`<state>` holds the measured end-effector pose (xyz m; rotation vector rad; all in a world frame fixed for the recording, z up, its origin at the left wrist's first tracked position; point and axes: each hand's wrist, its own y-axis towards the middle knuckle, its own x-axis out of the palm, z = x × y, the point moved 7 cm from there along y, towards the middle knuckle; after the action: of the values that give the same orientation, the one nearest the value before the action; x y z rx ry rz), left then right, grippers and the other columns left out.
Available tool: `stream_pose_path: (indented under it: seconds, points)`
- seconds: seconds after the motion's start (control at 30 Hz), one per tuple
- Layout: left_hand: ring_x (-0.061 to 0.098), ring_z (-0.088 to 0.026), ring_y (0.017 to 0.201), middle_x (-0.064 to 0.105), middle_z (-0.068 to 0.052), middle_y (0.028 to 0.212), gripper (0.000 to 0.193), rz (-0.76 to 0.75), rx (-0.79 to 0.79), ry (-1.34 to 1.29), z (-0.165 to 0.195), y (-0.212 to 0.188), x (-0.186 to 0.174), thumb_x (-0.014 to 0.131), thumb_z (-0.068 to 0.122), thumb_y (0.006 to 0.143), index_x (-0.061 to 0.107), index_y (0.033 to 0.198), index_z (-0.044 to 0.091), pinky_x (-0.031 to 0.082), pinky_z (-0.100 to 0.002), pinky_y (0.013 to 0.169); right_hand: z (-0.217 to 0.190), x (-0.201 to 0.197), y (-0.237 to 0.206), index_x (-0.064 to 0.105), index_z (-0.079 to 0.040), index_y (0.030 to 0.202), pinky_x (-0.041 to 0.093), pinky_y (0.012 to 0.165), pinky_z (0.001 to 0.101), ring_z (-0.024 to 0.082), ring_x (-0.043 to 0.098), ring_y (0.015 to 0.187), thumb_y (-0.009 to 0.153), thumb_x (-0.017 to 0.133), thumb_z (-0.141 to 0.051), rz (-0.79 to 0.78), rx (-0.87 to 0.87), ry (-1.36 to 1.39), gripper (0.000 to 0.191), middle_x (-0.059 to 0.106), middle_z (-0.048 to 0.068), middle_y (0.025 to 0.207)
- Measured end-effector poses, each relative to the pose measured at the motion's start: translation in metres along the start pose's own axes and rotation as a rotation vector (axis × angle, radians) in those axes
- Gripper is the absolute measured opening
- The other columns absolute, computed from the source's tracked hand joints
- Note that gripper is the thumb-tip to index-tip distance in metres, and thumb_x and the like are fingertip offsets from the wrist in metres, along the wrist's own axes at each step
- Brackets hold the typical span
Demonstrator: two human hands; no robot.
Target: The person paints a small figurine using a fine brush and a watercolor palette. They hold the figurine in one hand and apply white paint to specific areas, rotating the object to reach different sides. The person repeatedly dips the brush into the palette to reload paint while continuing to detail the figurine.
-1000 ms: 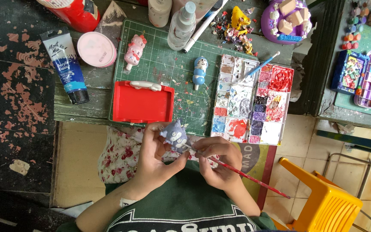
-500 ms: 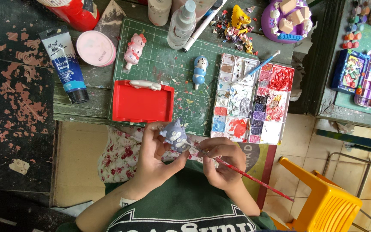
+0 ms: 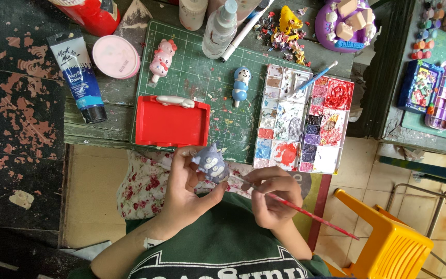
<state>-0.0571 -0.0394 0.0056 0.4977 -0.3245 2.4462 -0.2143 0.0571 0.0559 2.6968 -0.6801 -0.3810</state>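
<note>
Both hands [image 3: 223,191] unmoved around figurine [image 3: 210,163]

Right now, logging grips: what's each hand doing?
Left hand: closed on the purple figurine.
Right hand: closed on the red paintbrush.

Left hand [image 3: 184,181] fingers are covering the lower half of the grey figurine [image 3: 210,164]. Brush [image 3: 305,211] tip is hiding behind it. Top edge is cropping the red bottle [image 3: 91,13].
</note>
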Motion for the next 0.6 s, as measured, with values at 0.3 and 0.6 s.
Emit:
stream_pose_path:
  seconds: [0.3, 0.6]
  points:
    - [0.060, -0.015, 0.119, 0.051, -0.008, 0.131, 0.078, 0.009, 0.000, -0.034, -0.003, 0.000, 0.000, 0.075, -0.014, 0.083, 0.034, 0.145, 0.005, 0.054, -0.032, 0.104, 0.002, 0.005, 0.002, 0.054, -0.002, 0.100, 0.058, 0.069, 0.0292, 0.019, 0.072, 0.076, 0.088, 0.066, 0.001, -0.056, -0.006, -0.079, 0.018, 0.073, 0.020, 0.096]
    - [0.061, -0.015, 0.116, 0.051, -0.008, 0.130, 0.077, 0.003, -0.008, -0.045, -0.003, 0.000, 0.000, 0.075, -0.014, 0.083, 0.033, 0.146, 0.006, 0.055, -0.031, 0.101, -0.006, 0.013, 0.014, 0.054, -0.004, 0.100, 0.061, 0.070, 0.0304, 0.022, 0.076, 0.080, 0.087, 0.068, 0.003, -0.093, -0.029, -0.131, 0.021, 0.074, 0.018, 0.096]
